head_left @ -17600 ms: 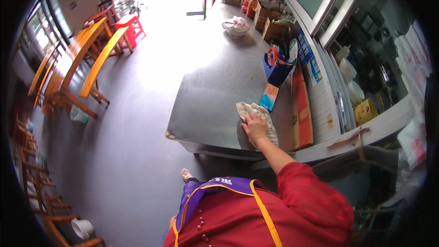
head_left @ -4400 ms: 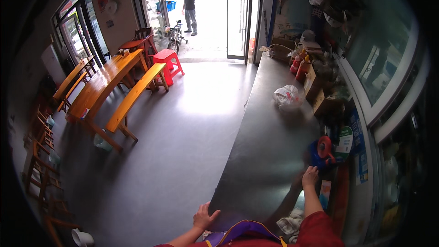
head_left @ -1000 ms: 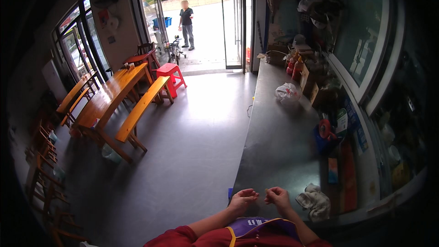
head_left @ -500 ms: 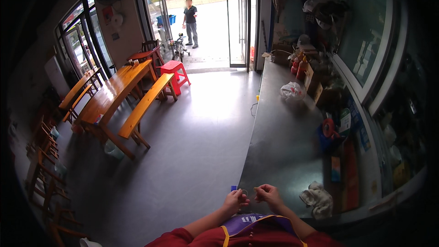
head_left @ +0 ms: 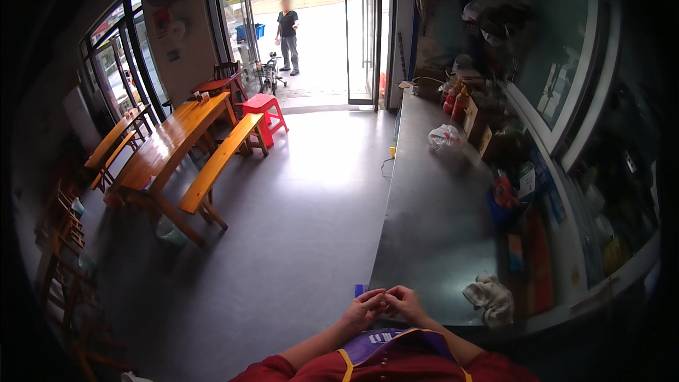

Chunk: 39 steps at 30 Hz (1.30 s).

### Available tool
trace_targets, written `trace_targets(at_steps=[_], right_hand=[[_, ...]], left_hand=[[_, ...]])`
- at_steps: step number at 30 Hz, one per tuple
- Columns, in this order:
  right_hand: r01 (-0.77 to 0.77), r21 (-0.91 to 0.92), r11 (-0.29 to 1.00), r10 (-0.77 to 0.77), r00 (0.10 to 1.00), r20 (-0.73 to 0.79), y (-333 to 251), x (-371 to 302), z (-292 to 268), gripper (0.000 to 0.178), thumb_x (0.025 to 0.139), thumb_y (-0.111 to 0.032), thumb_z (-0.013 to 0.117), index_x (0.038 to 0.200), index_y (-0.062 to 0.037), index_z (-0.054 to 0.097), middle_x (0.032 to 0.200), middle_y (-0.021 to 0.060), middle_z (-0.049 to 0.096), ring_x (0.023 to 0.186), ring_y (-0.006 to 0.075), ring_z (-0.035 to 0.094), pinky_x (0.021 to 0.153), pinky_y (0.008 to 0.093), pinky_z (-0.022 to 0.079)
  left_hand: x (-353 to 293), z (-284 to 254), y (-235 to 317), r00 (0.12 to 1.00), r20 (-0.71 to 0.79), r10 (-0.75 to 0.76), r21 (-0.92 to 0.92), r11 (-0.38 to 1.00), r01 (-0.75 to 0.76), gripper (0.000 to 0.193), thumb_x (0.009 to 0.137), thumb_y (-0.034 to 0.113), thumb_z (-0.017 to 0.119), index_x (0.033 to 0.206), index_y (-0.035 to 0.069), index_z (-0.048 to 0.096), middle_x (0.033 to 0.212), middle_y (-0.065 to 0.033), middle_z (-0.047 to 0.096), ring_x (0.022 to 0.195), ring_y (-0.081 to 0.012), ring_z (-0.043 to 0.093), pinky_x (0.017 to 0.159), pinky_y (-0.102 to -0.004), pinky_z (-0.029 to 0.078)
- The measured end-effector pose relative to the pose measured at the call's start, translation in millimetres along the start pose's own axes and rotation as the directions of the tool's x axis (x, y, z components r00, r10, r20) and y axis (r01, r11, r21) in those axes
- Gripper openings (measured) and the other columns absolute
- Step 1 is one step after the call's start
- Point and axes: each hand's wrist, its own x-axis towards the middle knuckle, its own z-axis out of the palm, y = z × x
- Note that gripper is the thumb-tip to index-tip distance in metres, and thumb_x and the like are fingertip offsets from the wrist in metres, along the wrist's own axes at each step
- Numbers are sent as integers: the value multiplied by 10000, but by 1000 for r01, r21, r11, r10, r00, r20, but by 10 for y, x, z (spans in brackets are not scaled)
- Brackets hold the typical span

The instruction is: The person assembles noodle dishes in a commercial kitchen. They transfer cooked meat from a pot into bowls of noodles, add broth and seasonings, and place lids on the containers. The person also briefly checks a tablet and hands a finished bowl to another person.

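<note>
My left hand [head_left: 365,306] and my right hand [head_left: 404,303] meet at the near end of the grey counter [head_left: 424,240], just above the purple apron [head_left: 375,343] with yellow edging. Both sets of fingers are closed in a pinch, tips touching or almost touching. Whatever is between them is too small or too well covered to make out. Right of my right hand, a crumpled whitish cloth [head_left: 489,298] lies on the counter. A small blue object [head_left: 361,290] shows just beyond my left hand.
Along the counter's right side are a white plastic bag [head_left: 444,137], red bottles [head_left: 460,105], boxes and a blue holder [head_left: 501,213]. Left of the aisle stand a wooden table [head_left: 166,145], a bench [head_left: 219,166] and a red stool [head_left: 265,110]. Outside the doorway stands a person [head_left: 288,35].
My hands, slightly apart before with a thin loop showing at the left fingers, have come together. The loop no longer shows. The view has shifted slightly.
</note>
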Motion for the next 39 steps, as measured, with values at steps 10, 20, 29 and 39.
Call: trace_targets(at_steps=[10,20,29,39], right_hand=[[119,-293,949,-147,986,-76,327,-183,293,175,898,-155,606,951,11,590,794,79,649,674,124,636,576,254,520],[-21,158,987,34,997,-75,302,-368,462,129,932,-158,530,955,-32,523,788,63,624,646,122,633,521,241,506],[-100,221,970,86,994,72,401,-439,564,165,938,-208,552,980,-49,551,812,66,637,627,133,624,533,229,493],[31,278,960,-61,993,100,256,-599,558,410,924,-249,617,1255,-48,482,1070,67,608,790,117,619,665,231,501]], left_hand=[[-413,3,-50,979,-197,52,275,961,4,223,940,148,590,1075,-29,594,993,-120,639,883,-209,649,816,-326,556],[-699,-30,-103,975,-172,144,277,956,-92,241,967,198,546,1058,-24,575,954,-107,630,848,-188,626,791,-330,531],[-903,-59,-35,983,-132,128,74,990,-119,168,936,165,513,952,13,584,876,-99,614,824,-209,627,724,-313,487],[-980,149,-33,973,-150,177,674,738,-31,264,943,275,573,944,17,626,776,-54,605,606,-110,561,506,-233,438]])
